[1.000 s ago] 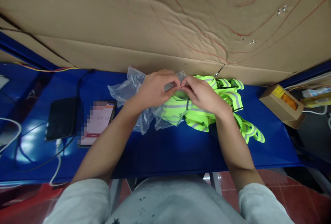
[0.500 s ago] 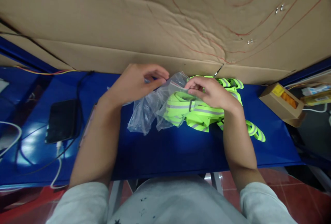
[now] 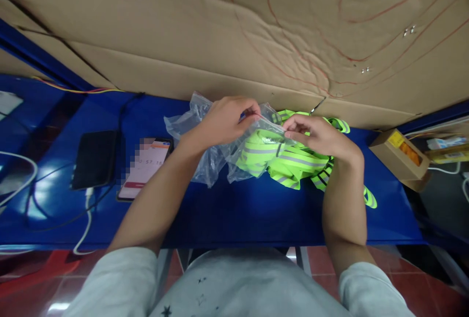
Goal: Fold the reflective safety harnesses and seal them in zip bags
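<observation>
A clear plastic bag (image 3: 252, 153) lies on the blue table (image 3: 256, 214) with a folded neon-yellow reflective strap bundle partly inside it. My left hand (image 3: 225, 119) pinches the bag's top edge at its left side. My right hand (image 3: 318, 136) pinches the same edge at its right side, over a heap of more neon-yellow reflective straps (image 3: 304, 163). The two hands are apart, with the bag's mouth stretched between them. More empty clear bags (image 3: 190, 126) are crumpled under and left of my left hand.
A phone with a lit screen (image 3: 144, 168) and a black device (image 3: 94, 158) with cables lie at the left. A small cardboard box (image 3: 401, 153) sits at the right edge. A large cardboard sheet (image 3: 234, 29) stands behind the table.
My hands met at the bag's edge, then my left hand lifted off to the left. Now it is back on the bag, and both hands hold the edge apart.
</observation>
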Demonstrator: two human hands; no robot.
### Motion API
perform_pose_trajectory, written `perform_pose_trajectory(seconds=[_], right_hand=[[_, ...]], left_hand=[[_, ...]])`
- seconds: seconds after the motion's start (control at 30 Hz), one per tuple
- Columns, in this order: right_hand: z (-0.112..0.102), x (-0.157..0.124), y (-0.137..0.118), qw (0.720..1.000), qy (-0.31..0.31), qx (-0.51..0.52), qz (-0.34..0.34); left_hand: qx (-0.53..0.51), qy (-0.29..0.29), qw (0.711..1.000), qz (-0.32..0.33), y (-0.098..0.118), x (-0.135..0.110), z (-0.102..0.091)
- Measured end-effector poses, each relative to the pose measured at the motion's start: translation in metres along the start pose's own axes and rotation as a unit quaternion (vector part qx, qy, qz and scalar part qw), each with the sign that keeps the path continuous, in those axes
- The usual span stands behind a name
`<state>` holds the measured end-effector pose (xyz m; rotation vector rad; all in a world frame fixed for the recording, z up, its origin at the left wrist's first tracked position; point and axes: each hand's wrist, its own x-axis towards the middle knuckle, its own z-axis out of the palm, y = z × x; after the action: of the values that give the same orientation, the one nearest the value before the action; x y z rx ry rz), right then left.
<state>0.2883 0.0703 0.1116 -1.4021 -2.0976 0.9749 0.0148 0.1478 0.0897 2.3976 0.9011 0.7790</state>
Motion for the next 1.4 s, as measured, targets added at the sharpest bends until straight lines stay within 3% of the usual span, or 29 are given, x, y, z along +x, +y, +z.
perform_pose_trajectory(seconds=[0.1, 0.23, 0.37, 0.5, 0.63, 0.7, 0.8, 0.9, 0.97, 1.07, 1.13, 1.23, 1.3, 1.33, 1.4], right_hand=[[0.002, 0.001, -0.002, 1.000, -0.001, -0.019, -0.014], [0.014, 0.007, -0.013, 0.993, 0.062, -0.090, -0.045], [0.014, 0.007, -0.023, 0.988, 0.114, -0.057, -0.092], [-0.012, -0.016, -0.024, 0.976, 0.203, -0.054, -0.049], [-0.040, -0.050, -0.026, 0.955, 0.261, -0.138, 0.024], [-0.045, -0.062, -0.030, 0.947, 0.278, -0.153, 0.036], [-0.033, -0.073, -0.040, 0.949, 0.264, -0.166, 0.036], [0.002, -0.084, -0.044, 0.965, 0.202, -0.168, 0.008], [0.035, -0.096, -0.041, 0.973, 0.174, -0.154, -0.003], [0.088, -0.115, -0.034, 0.987, 0.159, -0.034, -0.005], [0.121, -0.123, -0.029, 0.979, 0.195, 0.053, -0.003], [0.159, -0.126, -0.025, 0.945, 0.282, 0.160, 0.042], [0.172, -0.132, -0.021, 0.904, 0.342, 0.227, 0.114], [0.173, -0.139, -0.018, 0.883, 0.365, 0.253, 0.153], [0.164, -0.159, -0.007, 0.848, 0.404, 0.272, 0.210]], left_hand=[[-0.053, -0.013, 0.998, 0.008, -0.001, 0.000, -0.003], [-0.101, -0.055, 0.992, 0.055, 0.000, -0.001, -0.009], [-0.102, -0.009, 0.994, 0.039, 0.009, -0.005, -0.022], [-0.125, 0.109, 0.986, -0.017, 0.019, -0.011, -0.042], [-0.210, 0.280, 0.936, -0.047, 0.029, -0.017, -0.056], [-0.211, 0.335, 0.916, -0.070, 0.029, -0.017, -0.058], [-0.177, 0.354, 0.906, -0.151, 0.020, -0.011, -0.058], [-0.187, 0.392, 0.890, -0.140, 0.014, -0.002, -0.059], [-0.205, 0.369, 0.893, -0.159, 0.019, 0.000, -0.059], [-0.265, 0.207, 0.911, -0.240, 0.049, -0.007, -0.046], [-0.330, 0.108, 0.916, -0.203, 0.075, -0.017, -0.024], [-0.308, -0.032, 0.948, -0.079, 0.106, -0.031, 0.019], [-0.284, -0.087, 0.955, -0.013, 0.109, -0.033, 0.042], [-0.268, -0.094, 0.959, 0.005, 0.106, -0.032, 0.048], [-0.180, -0.050, 0.982, 0.015, 0.089, -0.027, 0.055]])
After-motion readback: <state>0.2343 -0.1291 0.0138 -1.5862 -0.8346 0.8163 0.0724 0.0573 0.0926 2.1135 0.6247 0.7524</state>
